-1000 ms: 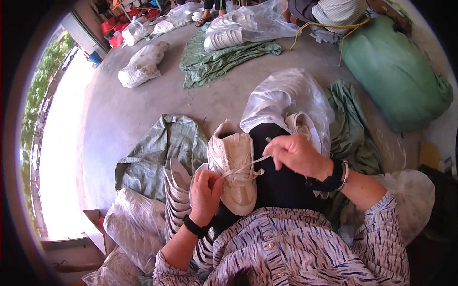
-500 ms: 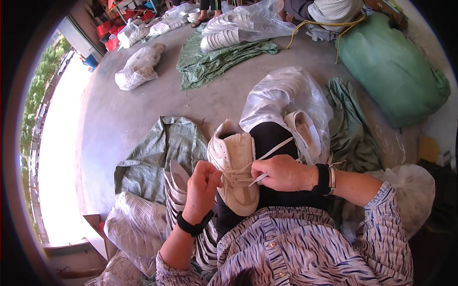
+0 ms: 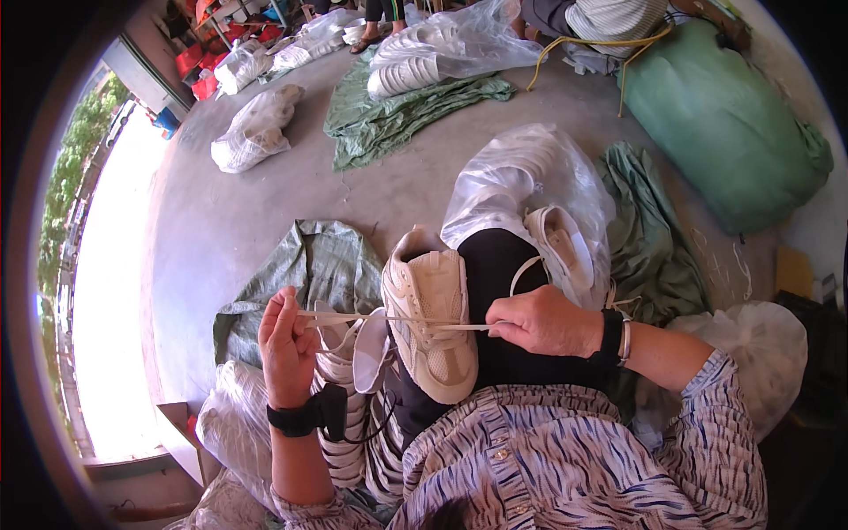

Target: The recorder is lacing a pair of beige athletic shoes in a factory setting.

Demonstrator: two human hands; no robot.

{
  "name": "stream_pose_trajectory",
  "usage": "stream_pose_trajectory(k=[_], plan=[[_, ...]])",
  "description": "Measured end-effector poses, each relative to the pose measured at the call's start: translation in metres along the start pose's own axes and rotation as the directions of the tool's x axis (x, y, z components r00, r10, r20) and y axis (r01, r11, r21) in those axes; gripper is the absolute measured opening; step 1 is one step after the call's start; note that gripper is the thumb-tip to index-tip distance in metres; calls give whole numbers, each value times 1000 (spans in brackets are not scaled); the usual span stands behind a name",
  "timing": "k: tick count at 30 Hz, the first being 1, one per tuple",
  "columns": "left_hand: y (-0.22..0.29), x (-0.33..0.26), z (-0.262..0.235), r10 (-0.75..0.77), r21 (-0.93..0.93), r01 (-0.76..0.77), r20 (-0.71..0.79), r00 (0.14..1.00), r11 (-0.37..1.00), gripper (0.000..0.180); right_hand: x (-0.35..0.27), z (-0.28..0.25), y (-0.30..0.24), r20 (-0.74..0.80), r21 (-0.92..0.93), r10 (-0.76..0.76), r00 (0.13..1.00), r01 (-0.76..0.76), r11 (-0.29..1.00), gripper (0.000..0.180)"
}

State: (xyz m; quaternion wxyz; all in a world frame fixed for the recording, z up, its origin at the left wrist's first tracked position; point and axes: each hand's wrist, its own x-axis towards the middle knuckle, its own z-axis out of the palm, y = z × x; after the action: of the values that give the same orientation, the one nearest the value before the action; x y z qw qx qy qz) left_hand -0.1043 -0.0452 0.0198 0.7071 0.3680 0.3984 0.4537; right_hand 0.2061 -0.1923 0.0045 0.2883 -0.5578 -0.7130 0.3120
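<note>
A beige lace-up sneaker (image 3: 446,283) rests on my lap with its toe toward me. Pale shoelace (image 3: 367,316) runs taut across its front, from one hand to the other. To the left of the sneaker, my left hand (image 3: 287,344) is closed in a pinch on one stretch of the lace. On the other side my right hand (image 3: 549,322) pinches the lace too, over my dark trouser leg. A second, similar shoe (image 3: 565,247) lies beyond my right hand, against a clear plastic bag, and a loose loop of lace shows beside it.
Nested pale shoe parts (image 3: 340,433) stand by my left forearm, near a plastic-wrapped bundle (image 3: 234,415). Green woven sacking (image 3: 300,265) lies ahead on the left. A filled clear bag (image 3: 508,181) is in front, a bulging green sack (image 3: 724,132) far right. Other people sit at the back.
My left hand has moved left, away from the sneaker, drawing the lace out straight. My right hand has shifted slightly right, still pinching lace.
</note>
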Motion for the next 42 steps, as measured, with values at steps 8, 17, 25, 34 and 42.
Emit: stream_pose_trajectory(k=[8,17,25,34,42], plan=[[-63,2,-49,71,517,-6,-106,992,856,12,-36,-25,33,109,633,454,884,-415,654,10],[-53,-35,79,181,674,-734,734,655,-81,20,2,-18,16,-223,420,292,930,-179,890,15],[-52,-39,92,-163,866,-500,491,856,-12,9,15,21,10,-85,-237,55,995,-74,969,9],[-58,-40,75,143,735,-352,333,932,580,25,26,21,9,-83,-326,45,996,-70,943,16],[-63,-30,45,-187,612,39,180,966,790,17,29,29,4,-21,-470,-182,983,150,870,10]])
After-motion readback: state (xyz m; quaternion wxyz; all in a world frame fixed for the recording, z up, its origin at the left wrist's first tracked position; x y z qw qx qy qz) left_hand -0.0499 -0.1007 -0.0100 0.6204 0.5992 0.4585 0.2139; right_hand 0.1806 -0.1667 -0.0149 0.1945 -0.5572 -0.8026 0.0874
